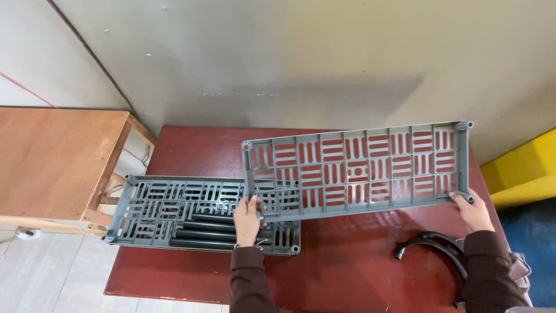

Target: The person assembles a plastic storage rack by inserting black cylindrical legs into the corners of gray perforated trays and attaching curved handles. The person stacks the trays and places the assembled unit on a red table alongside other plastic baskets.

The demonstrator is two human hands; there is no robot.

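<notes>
I hold a grey slotted plastic shelf panel (pixel 359 169) flat above a dark red table (pixel 347 272). My left hand (pixel 248 219) grips its near left corner, and my right hand (pixel 472 210) grips its near right corner. The panel's left end overlaps a second grey shelf panel (pixel 156 211) that lies on the table's left side. Several dark tubes (pixel 208 232) rest on that lower panel, just left of my left hand.
A curved black tube piece (pixel 431 246) lies on the table near my right wrist. A wooden table (pixel 52 162) stands to the left. Behind is a pale wall, and a yellow object (pixel 524 168) sits at the right.
</notes>
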